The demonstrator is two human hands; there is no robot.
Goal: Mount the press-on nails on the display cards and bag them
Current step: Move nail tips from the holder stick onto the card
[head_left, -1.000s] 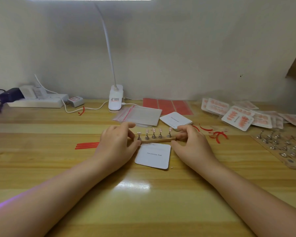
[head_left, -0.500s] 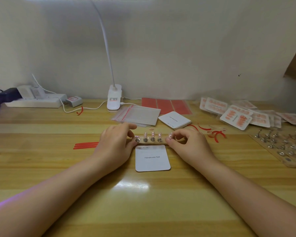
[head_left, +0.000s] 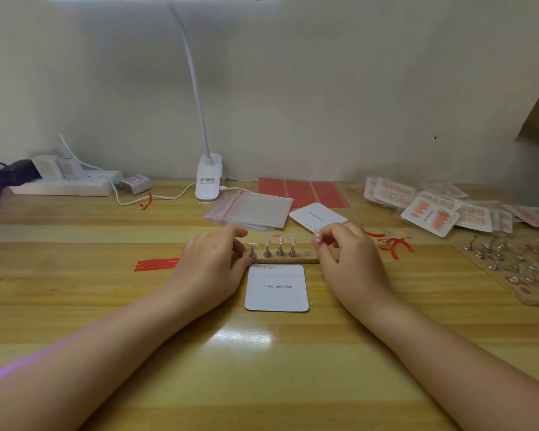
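A wooden holder strip [head_left: 288,260] lies across the table with several metal pegs, each topped by a pale pink nail [head_left: 280,242]. Its rightmost spot is bare. My left hand [head_left: 213,259] rests on the strip's left end, fingers curled over it. My right hand [head_left: 344,253] is lifted just right of the pegs and pinches a pink nail [head_left: 317,237] on its peg between its fingertips. A white display card [head_left: 277,287] printed "Handmade Nail" lies flat just in front of the strip.
Clear zip bags [head_left: 251,209] and a stack of white cards [head_left: 317,216] lie behind the strip. Red adhesive sheets [head_left: 302,192], a clip lamp [head_left: 208,181] and a power strip [head_left: 63,185] are at the back. Bagged nail cards [head_left: 430,213] and a peg board [head_left: 511,265] are at right.
My right hand has lifted the rightmost nail and peg off the strip, leaving that spot bare. The display card now lies square under the strip.
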